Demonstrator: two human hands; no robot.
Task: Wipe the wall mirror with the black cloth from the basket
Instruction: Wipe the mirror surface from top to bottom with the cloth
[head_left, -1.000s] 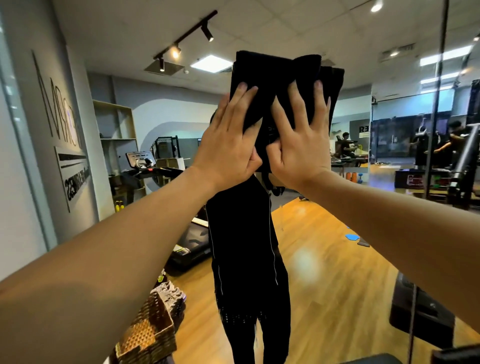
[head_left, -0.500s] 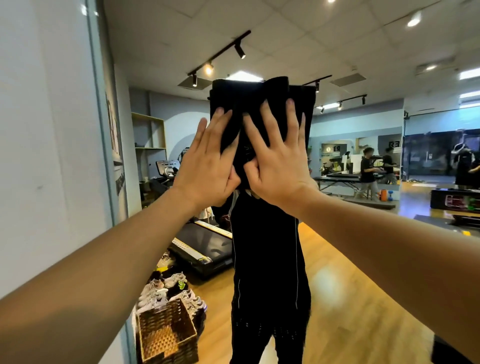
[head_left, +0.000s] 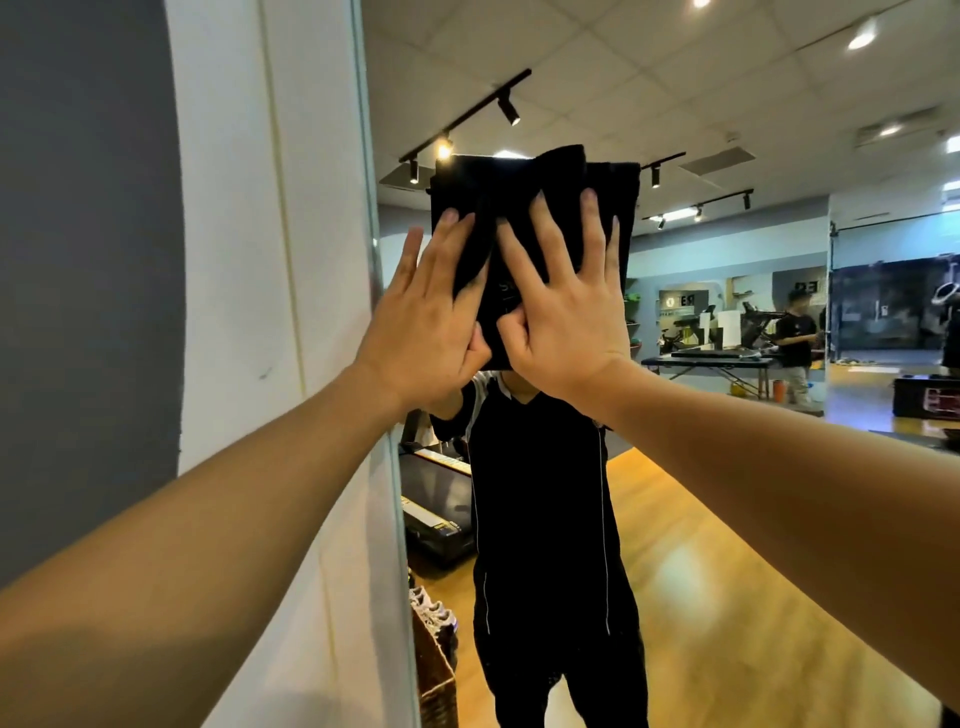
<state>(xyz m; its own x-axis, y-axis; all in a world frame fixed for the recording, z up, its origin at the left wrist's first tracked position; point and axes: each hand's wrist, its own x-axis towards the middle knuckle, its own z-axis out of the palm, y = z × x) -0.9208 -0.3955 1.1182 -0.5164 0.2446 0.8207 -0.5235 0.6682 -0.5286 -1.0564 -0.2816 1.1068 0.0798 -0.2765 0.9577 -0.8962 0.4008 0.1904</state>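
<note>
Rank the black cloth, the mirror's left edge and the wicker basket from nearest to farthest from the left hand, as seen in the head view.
1. black cloth: pressed under the left hand's fingers, against the glass.
2. mirror's left edge: just left of that hand, beside its outermost finger.
3. wicker basket: far below, at the bottom of the mirror by the wall.

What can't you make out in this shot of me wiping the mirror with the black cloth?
All from the head view:
- Glass under the black cloth: covered by the cloth and by both flat hands, left hand and right hand.
- Wall mirror right and bottom edges: cut off by the frame.
- Basket: mostly hidden past the mirror's left edge.
- Smears on the glass: too faint to tell.
</note>
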